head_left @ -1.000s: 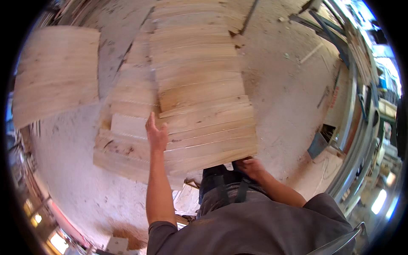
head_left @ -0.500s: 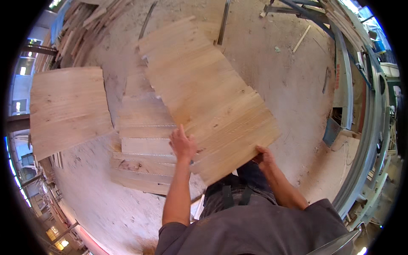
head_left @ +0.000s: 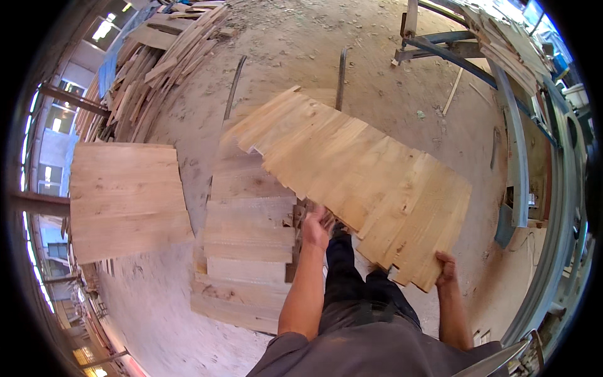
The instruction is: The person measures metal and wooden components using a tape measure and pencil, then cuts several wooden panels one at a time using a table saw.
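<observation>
A wide wooden panel, made of edge-joined strips with stepped ends, slants across the middle in front of me. My right hand grips its near right corner, fingers wrapped over the edge. At the panel's near left edge is my left hand; its fingers are smeared, and whether they touch the wood is unclear. The panel's far left end lies over a stack of similar panels, partly covering it.
Another squarish wooden panel stands at the left. Behind it lies a heap of loose boards. Two dark metal bars poke out beyond the stack. A metal frame runs along the right, with more planks on it.
The panel has swung round, its near end moving right with my right hand. My left hand has shifted right along its edge. The view has moved too, showing my legs.
</observation>
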`<action>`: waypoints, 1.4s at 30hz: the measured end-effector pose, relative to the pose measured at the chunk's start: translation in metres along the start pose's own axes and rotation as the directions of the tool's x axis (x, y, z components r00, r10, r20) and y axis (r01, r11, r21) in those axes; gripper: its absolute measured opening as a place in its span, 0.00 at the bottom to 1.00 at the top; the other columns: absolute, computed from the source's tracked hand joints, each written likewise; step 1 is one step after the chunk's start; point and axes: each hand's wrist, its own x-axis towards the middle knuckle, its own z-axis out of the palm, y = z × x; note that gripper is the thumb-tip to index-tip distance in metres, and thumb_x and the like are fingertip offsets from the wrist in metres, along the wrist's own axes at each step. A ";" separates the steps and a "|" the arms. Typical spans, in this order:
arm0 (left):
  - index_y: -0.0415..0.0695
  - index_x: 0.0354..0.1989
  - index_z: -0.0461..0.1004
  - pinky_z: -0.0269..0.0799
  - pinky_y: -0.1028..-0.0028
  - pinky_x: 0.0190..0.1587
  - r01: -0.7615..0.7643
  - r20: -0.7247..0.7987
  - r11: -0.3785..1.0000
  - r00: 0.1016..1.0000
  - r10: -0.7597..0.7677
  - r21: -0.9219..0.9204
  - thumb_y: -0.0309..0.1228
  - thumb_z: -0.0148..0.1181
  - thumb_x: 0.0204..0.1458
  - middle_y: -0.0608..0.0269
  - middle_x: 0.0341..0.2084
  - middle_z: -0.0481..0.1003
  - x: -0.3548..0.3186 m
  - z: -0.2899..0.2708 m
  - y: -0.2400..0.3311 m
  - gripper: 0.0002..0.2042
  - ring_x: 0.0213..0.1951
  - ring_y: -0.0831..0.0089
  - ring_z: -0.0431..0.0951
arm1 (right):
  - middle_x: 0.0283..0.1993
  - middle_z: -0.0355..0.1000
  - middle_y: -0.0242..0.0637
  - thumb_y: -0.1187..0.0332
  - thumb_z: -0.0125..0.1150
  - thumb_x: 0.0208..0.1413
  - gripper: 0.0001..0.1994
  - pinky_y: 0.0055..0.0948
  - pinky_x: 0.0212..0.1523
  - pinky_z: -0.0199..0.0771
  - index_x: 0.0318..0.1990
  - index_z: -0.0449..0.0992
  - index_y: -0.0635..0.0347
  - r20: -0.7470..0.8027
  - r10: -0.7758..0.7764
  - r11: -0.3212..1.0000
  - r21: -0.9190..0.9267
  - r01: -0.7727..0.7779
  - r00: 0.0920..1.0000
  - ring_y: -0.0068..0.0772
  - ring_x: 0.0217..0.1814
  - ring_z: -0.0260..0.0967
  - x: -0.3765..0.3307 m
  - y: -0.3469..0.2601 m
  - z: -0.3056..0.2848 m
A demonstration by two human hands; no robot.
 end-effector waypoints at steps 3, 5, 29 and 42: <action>0.46 0.58 0.73 0.72 0.56 0.56 -0.078 0.076 0.920 0.990 0.115 -0.384 0.44 0.60 0.58 0.59 0.47 0.77 0.055 0.019 0.048 0.22 0.50 0.61 0.76 | 0.61 0.73 0.55 0.73 0.58 0.46 0.34 0.52 0.67 0.70 0.65 0.65 0.73 -0.013 -0.083 0.996 0.020 0.083 0.996 0.57 0.61 0.72 -0.030 -0.021 0.053; 0.45 0.50 0.75 0.72 0.68 0.32 -0.085 -0.020 0.937 0.996 0.083 -0.340 0.42 0.56 0.60 0.65 0.38 0.78 0.077 -0.008 0.064 0.16 0.33 0.69 0.76 | 0.62 0.72 0.52 0.74 0.59 0.48 0.34 0.50 0.66 0.72 0.67 0.63 0.71 -0.089 -0.098 0.995 -0.032 0.096 0.991 0.52 0.62 0.73 -0.080 -0.027 0.055; 0.33 0.58 0.67 0.80 0.47 0.47 -0.694 0.207 0.498 0.668 0.714 0.519 0.22 0.60 0.49 0.43 0.52 0.72 -0.146 0.255 0.159 0.25 0.52 0.46 0.76 | 0.46 0.75 0.52 0.72 0.55 0.52 0.18 0.55 0.49 0.83 0.51 0.68 0.70 0.208 -0.184 0.861 0.505 0.055 0.961 0.55 0.45 0.79 -0.162 -0.244 -0.015; 0.32 0.44 0.75 0.78 0.64 0.47 -0.958 0.435 0.138 0.240 0.868 0.253 0.20 0.70 0.45 0.45 0.39 0.78 -0.290 0.357 -0.007 0.16 0.40 0.55 0.79 | 0.37 0.75 0.43 0.67 0.60 0.45 0.18 0.44 0.37 0.82 0.45 0.75 0.63 0.120 -0.530 0.799 0.403 0.446 0.840 0.45 0.36 0.79 -0.296 -0.331 -0.245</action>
